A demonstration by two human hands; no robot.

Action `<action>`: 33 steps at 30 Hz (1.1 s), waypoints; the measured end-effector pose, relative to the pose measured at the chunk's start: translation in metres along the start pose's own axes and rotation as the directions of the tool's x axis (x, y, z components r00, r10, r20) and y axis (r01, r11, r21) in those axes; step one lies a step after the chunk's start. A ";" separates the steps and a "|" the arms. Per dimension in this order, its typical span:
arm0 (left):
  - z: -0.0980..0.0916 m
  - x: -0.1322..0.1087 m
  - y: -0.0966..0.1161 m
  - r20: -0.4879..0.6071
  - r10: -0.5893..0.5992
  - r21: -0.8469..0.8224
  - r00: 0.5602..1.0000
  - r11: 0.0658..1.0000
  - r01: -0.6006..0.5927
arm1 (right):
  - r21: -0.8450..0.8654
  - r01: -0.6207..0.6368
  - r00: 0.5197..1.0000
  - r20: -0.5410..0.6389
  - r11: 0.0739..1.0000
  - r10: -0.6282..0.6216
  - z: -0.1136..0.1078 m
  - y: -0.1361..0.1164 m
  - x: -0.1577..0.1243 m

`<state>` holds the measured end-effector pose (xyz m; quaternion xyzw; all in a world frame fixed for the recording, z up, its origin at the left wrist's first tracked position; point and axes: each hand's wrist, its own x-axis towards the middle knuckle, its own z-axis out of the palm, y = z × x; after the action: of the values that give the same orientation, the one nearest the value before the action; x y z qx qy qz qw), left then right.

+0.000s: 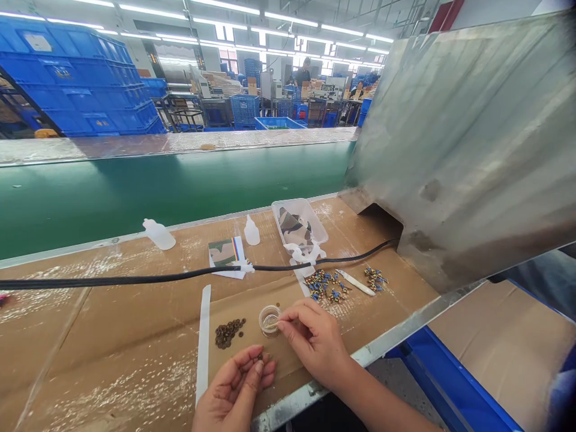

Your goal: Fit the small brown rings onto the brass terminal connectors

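I note the small round clear plastic cup [260, 321] as glossy and see-through. Small dark brown disc-like pieces [227, 333]: dull; I cannot tell their material. Tan cardboard bench covering [112, 342]: creased, with patchy, rippled gloss. Long green belt [180, 189]: smooth, soft sheen. Large grey sheet-metal housing [472, 132]: smeared, dull lustre. Long black cable [112, 281]: smooth, rubbery to my eye. Brown-and-green camouflage cloth [291, 231]: matt, creased. Rectangular translucent plastic box [317, 221]: smooth, shiny.

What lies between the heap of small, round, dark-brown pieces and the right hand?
The head view shows a round, clear cup between the dark-brown heap and the right hand, with one loose brown piece nearer the heap.
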<state>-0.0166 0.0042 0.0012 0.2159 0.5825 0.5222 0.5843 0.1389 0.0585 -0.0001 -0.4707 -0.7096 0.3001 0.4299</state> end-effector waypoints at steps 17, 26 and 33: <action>-0.004 0.000 -0.005 0.048 0.008 0.027 0.999 1.000 -0.009 | 0.036 0.007 0.998 0.059 0.999 -0.009 0.000 -0.014 -0.018; -0.002 -0.001 -0.003 0.042 0.038 0.091 0.998 0.995 -0.042 | 0.031 -0.012 0.985 0.172 0.999 0.007 0.010 -0.020 -0.023; -0.005 -0.003 -0.012 0.048 0.111 0.143 0.993 0.983 -0.117 | 0.010 0.001 0.982 0.191 1.000 -0.003 0.009 -0.018 -0.021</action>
<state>-0.0160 -0.0047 -0.0088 0.3012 0.5941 0.5064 0.5475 0.1278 0.0319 0.0042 -0.4367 -0.7466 0.3471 0.3624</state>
